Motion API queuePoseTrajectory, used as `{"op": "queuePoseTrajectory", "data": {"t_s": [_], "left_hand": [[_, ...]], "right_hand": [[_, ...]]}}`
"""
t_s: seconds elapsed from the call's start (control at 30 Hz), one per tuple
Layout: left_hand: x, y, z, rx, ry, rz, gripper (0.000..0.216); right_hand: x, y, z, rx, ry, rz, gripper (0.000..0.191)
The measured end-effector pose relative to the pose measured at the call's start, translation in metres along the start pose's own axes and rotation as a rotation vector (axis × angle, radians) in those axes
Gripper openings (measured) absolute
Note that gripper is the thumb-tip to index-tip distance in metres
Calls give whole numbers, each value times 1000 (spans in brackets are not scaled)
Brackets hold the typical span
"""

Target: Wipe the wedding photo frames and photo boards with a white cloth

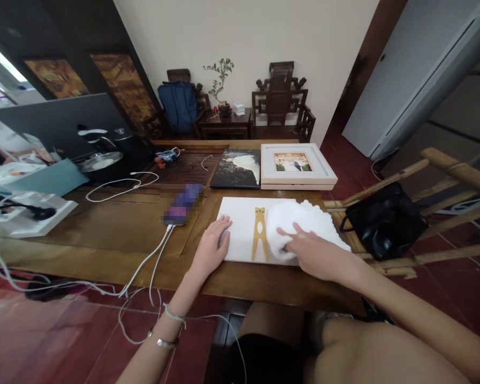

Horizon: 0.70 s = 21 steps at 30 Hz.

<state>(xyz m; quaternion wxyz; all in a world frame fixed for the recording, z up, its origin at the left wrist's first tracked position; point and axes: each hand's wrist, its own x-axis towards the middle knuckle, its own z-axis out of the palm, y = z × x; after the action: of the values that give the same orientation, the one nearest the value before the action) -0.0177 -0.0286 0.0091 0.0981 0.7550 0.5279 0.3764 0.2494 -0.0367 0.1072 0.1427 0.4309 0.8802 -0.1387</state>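
My left hand (215,244) lies on the left edge of a flat white board (240,229), fingers stretched out and holding nothing. My right hand (310,249) is on a fluffy white cloth (300,213) that covers the right part of the board. Its fingers are bent into the cloth and pinch it, with the index finger reaching left. Between the hands, a flat golden piece (259,234) with two legs, an oval hole and small dots at its top lies upon the board. The cloth's underside is hidden.
Behind the board are a dark picture panel (236,168) and a pale wooden frame (298,166). A phone (182,204) with white cables (152,245) lies to the left, near a power strip (40,213). A black bag (384,221) sits on a bamboo chair (456,165) at right.
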Motion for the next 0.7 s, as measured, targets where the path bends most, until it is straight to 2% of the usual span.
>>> {"op": "queuePoseTrajectory", "data": {"t_s": [0.1, 0.23, 0.37, 0.57, 0.7], "left_hand": [[0, 1, 0, 3, -6, -2, 30], [0, 1, 0, 9, -4, -5, 30], [0, 1, 0, -3, 4, 2, 30], [0, 1, 0, 14, -4, -1, 30], [0, 1, 0, 16, -7, 7, 30]], "right_hand": [[-22, -13, -6, 46, -81, -85, 61], [-25, -15, -8, 26, -47, -86, 60], [-8, -2, -5, 28, -8, -79, 61], [30, 28, 8, -66, 154, 7, 63], [47, 38, 14, -123, 240, 65, 62]]}}
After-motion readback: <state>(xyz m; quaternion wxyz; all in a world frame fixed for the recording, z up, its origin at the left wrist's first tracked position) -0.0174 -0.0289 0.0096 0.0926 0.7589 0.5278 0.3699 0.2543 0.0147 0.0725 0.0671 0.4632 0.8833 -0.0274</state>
